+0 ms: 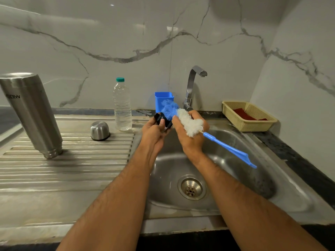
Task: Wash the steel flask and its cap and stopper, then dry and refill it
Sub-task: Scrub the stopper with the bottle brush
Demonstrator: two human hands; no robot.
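Far left on the ribbed drainboard (54, 171): steel flask (31, 113) upside down, mouth down. Beside it, steel cap (100, 130) inverted, then clear water bottle (122, 105). Above the sink basin (235, 142): left hand (154, 132) curled around black stopper (161, 120); right hand (190, 134) gripping bottle brush (188, 122) by its bristles, blue tip touching stopper.

The steel flask (32, 113) is stood upside down, mouth down, on the ribbed draining board at the far left, tilted in the wide view. The steel cap (100, 130) is set mouth down on the same board, to its right and apart from it. The black stopper (162, 121) is held above the sink basin, touched by blue bristles of a brush (183, 117).
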